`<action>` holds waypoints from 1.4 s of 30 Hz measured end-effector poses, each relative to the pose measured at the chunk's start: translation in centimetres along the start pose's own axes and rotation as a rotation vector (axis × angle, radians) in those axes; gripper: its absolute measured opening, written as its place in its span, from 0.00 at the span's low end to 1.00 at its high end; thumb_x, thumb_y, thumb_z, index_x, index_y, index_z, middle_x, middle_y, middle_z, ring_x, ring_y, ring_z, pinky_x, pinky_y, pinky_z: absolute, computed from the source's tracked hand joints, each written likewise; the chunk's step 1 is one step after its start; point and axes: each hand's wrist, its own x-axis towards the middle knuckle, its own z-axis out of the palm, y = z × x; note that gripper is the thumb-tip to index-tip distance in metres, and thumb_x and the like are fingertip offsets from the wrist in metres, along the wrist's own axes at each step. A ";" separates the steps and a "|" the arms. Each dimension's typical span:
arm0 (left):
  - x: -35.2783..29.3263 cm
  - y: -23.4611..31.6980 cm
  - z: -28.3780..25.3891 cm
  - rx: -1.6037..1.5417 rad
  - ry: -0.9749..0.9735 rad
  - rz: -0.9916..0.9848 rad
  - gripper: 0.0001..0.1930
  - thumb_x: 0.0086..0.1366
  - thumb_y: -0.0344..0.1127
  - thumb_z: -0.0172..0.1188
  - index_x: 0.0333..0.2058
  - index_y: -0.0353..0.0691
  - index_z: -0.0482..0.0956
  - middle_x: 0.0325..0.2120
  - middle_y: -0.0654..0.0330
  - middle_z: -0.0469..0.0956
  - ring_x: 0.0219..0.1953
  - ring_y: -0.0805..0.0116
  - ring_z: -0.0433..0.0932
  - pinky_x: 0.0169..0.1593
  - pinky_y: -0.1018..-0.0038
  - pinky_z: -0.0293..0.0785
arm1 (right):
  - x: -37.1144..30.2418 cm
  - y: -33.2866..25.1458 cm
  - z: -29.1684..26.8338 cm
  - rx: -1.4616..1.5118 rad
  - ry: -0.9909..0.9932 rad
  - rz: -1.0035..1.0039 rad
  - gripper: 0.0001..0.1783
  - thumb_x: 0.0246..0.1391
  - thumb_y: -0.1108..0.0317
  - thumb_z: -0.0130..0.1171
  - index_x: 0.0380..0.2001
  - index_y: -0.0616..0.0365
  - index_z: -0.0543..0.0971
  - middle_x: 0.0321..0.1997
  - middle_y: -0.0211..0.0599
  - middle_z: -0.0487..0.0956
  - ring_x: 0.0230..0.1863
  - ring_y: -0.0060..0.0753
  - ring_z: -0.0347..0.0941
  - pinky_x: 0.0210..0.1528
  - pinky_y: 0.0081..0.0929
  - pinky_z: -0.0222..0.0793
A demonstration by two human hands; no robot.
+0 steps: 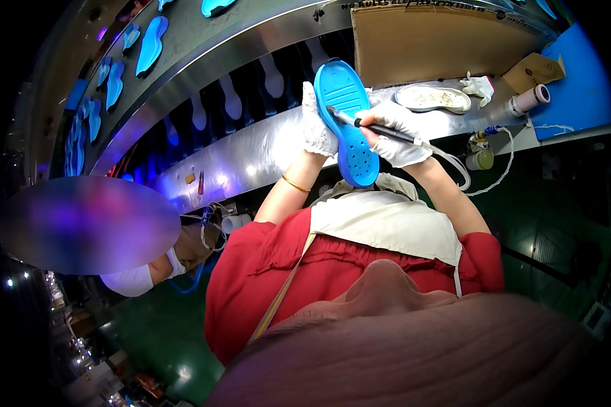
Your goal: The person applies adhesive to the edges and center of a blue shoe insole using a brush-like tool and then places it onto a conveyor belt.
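A: Sole [347, 125], bright blue and dotted with small holes — where is it?

B: Up in front of the person's chest, tilted, toe end high, above the edge of the metal desk [251, 146]. The left hand [317, 122], in a white glove, is closed around its left edge and props it from behind.

A: And the right hand [397, 132]?

B: Also gloved in white, curled shut around a thin black brush [380, 127]. The tip of the brush touches the upper part of the sole, near the middle. A white cord [502, 169] hangs down from the desk just to the right of that hand.

A: What lies further out?

B: On the desk to the right, a shallow white tray [433, 98], a crumpled white glove [478, 87], a roll of tape [529, 100] and a small jar [480, 159] at the edge. A brown cardboard sheet [428, 41] stands behind them.

A: Anything beyond that?

B: A curved conveyor with more blue soles [151, 44] along the upper left. Another person [163, 261] sits lower left, well apart.
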 end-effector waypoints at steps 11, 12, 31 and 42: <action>-3.4 -2.2 -1.8 0.157 -0.093 -0.082 0.35 0.63 0.66 0.43 0.57 0.43 0.66 0.47 0.56 0.74 0.47 0.64 0.74 0.53 0.66 0.74 | -2.5 0.7 -1.5 0.247 0.028 0.343 0.04 0.50 0.74 0.61 0.30 0.62 0.77 0.27 0.37 0.80 0.27 0.21 0.74 0.32 0.20 0.71; -2.8 -2.3 -2.0 0.171 -0.088 -0.033 0.37 0.62 0.69 0.42 0.57 0.43 0.66 0.47 0.56 0.74 0.47 0.64 0.74 0.53 0.66 0.73 | -2.5 0.6 -1.2 0.329 -0.046 0.378 0.03 0.50 0.75 0.60 0.29 0.62 0.77 0.28 0.40 0.80 0.26 0.23 0.76 0.30 0.19 0.71; 3.1 1.5 0.5 -0.398 -0.626 0.160 0.66 0.32 0.88 0.42 0.57 0.33 0.65 0.51 0.50 0.74 0.50 0.51 0.75 0.63 0.54 0.62 | -0.3 -0.6 0.1 0.458 -0.029 0.295 0.06 0.51 0.76 0.61 0.33 0.61 0.78 0.39 0.39 0.80 0.30 0.21 0.74 0.33 0.18 0.72; 2.2 4.1 -1.1 0.324 -0.506 0.159 0.66 0.30 0.84 0.51 0.63 0.41 0.57 0.55 0.43 0.67 0.54 0.46 0.72 0.53 0.49 0.73 | 0.3 -0.5 -1.4 0.251 -0.152 0.388 0.07 0.44 0.76 0.66 0.28 0.59 0.79 0.36 0.36 0.79 0.38 0.26 0.75 0.43 0.23 0.72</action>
